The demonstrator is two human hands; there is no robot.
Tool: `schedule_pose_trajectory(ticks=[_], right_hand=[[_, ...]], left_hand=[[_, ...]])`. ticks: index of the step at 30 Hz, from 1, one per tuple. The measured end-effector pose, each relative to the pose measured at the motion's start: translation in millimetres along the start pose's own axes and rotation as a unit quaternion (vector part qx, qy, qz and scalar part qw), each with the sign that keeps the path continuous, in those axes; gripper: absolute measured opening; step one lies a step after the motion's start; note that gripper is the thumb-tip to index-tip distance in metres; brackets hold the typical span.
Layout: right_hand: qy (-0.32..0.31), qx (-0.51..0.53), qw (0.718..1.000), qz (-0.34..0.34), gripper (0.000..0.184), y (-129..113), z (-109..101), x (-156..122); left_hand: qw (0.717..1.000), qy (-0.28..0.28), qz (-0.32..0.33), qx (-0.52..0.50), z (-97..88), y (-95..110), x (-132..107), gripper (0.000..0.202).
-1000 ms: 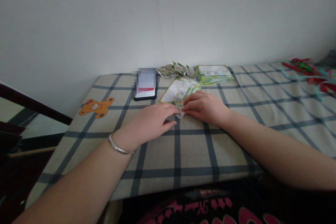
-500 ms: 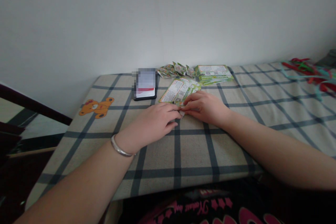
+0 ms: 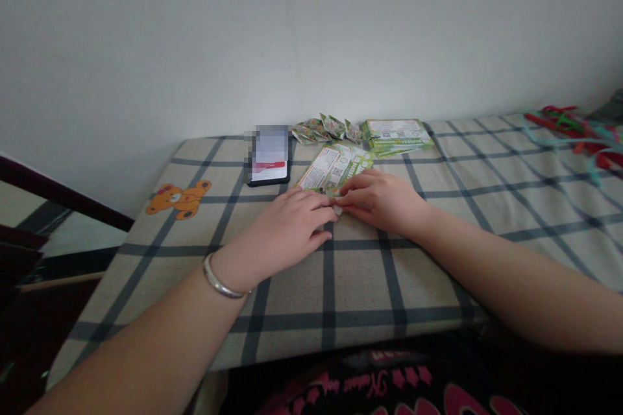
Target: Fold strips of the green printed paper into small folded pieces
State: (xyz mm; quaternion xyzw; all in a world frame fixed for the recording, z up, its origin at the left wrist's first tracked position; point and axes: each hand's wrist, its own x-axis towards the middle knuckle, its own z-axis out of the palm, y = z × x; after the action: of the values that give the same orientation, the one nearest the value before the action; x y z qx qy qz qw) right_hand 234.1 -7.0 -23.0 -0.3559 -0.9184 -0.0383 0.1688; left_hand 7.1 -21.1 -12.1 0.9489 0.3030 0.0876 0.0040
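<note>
My left hand lies low over the tablecloth, its fingers stretched out and the thumb apart from them. Its fingertips touch a small pale piece of folded paper, mostly hidden under the fingers. From the other side my right hand pinches this piece with fingers drawn together. Just beyond both hands lie printed green-and-white leaflets, partly covered by my right fingers. Behind the leaflets is a row of small folded paper pieces with the same green print.
A smartphone with a lit screen lies left of the leaflets. At the back right is a stack of similar leaflets. Red, green and turquoise ribbons lie far right. The checked tablecloth bears a bear figure; a wall rises behind.
My left hand has shifted very slightly, its thumb a little farther from the fingers. My right hand stays almost still at the small paper piece.
</note>
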Motion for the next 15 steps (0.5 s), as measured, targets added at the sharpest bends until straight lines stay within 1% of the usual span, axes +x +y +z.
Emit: schedule_pose_trajectory(ticks=[3, 7, 10, 15], right_hand=[[0.002, -0.015, 1.000, -0.016, 0.021, -4, -3, -1], [-0.030, -0.018, 0.999, -0.042, 0.020, -9, -8, -2], [-0.047, -0.020, 0.998, -0.041, 0.021, -11, -10, -3], [-0.050, -0.004, 0.998, -0.040, 0.019, -10, -11, -3]], left_hand=[[1.000, -0.004, -0.010, 0.002, -1.0, 2, 1, 0.025], [1.000, 0.003, -0.001, -0.001, -0.1, 0, 0, 0.025], [1.000, 0.005, 0.013, -0.001, 0.8, -2, -1, 0.025], [0.999, -0.003, 0.031, 0.008, -0.1, -2, -1, 0.023]])
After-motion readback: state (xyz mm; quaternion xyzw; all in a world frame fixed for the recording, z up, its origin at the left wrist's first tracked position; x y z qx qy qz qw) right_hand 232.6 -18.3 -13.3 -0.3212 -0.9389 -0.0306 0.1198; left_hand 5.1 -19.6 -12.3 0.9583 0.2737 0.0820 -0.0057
